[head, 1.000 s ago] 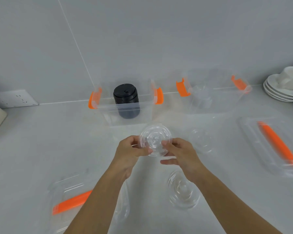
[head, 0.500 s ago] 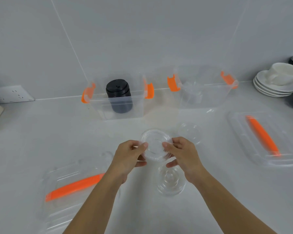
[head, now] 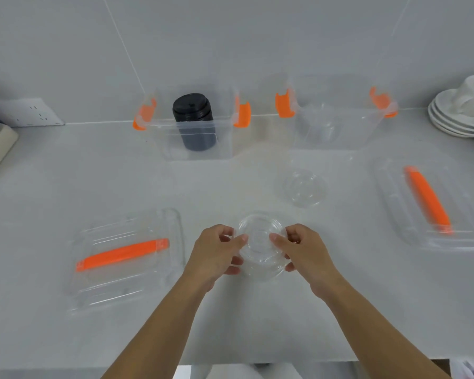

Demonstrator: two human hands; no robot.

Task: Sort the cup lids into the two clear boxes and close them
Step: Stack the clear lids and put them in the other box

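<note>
Left of the grip, a clear box lid (head: 126,258) with an orange handle lies flat on the tabletop (head: 52,187). The left hand (head: 216,254) and right hand (head: 303,250) pinch opposite edges of a clear cup lid (head: 259,236), thumbs on top, over a stack of clear lids (head: 260,269). Beyond the grip, rightward, another clear lid (head: 303,188) lies apart.

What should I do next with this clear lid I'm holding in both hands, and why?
Probably lift the clear lid, pinched between your left hand and right hand, towards the right clear box. That box seems to hold clear lids already, while the left clear box holds the stack of black lids. Both boxes stand open.
</note>
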